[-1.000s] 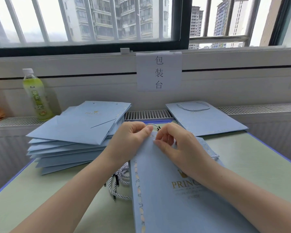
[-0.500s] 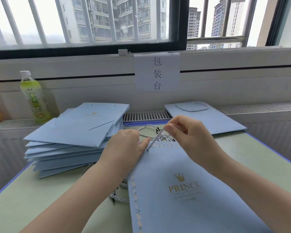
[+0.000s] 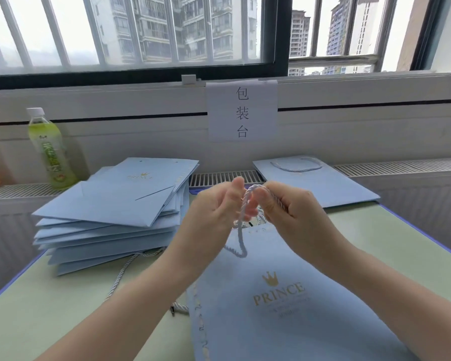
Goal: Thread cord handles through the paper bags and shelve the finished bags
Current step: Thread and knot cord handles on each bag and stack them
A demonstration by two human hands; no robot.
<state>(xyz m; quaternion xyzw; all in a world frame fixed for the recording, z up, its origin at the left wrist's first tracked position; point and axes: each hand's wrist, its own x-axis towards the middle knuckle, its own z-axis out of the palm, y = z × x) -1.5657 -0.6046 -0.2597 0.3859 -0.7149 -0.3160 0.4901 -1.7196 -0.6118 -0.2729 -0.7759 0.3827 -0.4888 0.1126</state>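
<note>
The step in hand looks like tying off or pulling through one cord handle at the top of a bag. The left hand [image 3: 216, 212] and the right hand [image 3: 294, 217] are held up close together, just above the far edge of the blue paper bag [image 3: 284, 295]. Both hands pinch the pale twisted cord [image 3: 241, 230] — the cord goes up in a small loop between the two thumbs, and one end hangs down onto the bag.

The bag lies flat on the green table [image 3: 401, 243], near the middle, close to the person. Its long side runs from near to far, leaning a bit to the left. Its open top, where the holes are, points to the far side, toward the window.

Next, I think the cord must be pulled snug and knotted, so the fingers need a firm pinch and a small, careful tug.

A stack of bags with no handles [image 3: 115, 212] sits on the left. More loose cords [image 3: 130, 267] lie by it. One finished bag [image 3: 315, 183] rests far right — it has not been shelved yet.
</note>
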